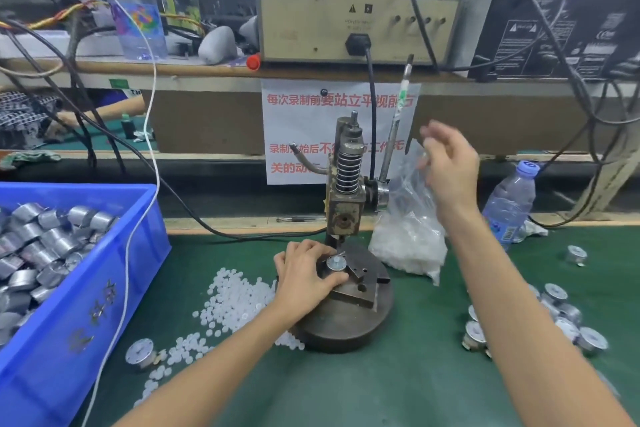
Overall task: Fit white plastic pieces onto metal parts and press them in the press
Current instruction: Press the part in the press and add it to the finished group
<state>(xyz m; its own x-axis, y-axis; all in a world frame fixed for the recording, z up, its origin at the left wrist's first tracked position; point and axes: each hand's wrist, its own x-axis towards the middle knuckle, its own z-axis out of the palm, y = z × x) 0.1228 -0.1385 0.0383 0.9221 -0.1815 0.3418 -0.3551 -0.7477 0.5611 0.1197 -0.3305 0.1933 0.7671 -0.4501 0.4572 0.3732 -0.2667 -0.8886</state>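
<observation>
Surface: green tabletop (398,374), cluttered shelf with cables behind.
Press: small hand press (346,184) mid tabletop, lever (394,128) upright.
Cut off: blue bin (104,288) of silver cans runs off left edge.
Hard to tell: whether a white piece sits on the metal part.
Metal part (336,263): round, silver, on press base.
Left grip (304,277): grasping metal part, fingers and thumb around it.
Right grip (448,166): raised beside lever, apart; released, fingers blurred.
White pieces (235,302): loose heap left of press base.

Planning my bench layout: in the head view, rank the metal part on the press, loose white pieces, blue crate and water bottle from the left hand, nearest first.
1. metal part, gripped by the left hand.
2. white pieces, just left.
3. blue crate, far left.
4. water bottle, far right.
</observation>
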